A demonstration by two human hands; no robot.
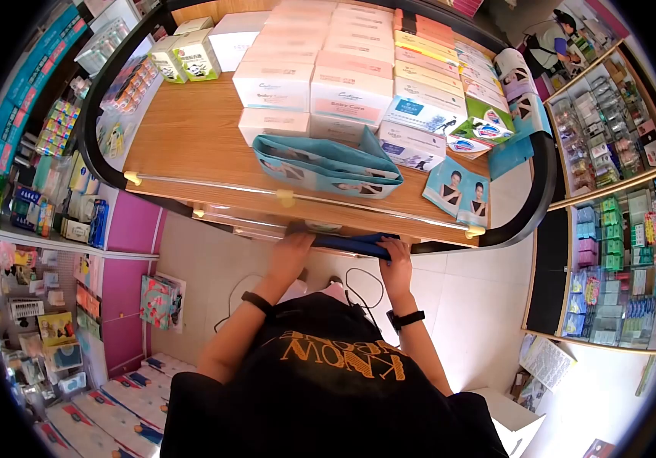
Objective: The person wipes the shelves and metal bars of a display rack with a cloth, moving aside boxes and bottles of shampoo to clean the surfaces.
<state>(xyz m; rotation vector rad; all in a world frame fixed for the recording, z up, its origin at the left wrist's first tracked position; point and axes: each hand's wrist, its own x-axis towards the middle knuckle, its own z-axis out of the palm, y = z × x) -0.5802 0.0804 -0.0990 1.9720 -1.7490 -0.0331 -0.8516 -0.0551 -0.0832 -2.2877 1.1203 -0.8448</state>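
A dark blue folded item (347,245) is held at its left end by the left hand (290,253) and at its right end by the right hand (397,263), long axis left to right, near side of the tabletop (183,130).

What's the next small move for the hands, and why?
I'd probably ease the dark blue item back toward the body before any lift. The left hand and right hand are at its two ends, and it shows right by the counter's front edge; the gap isn't readable here.
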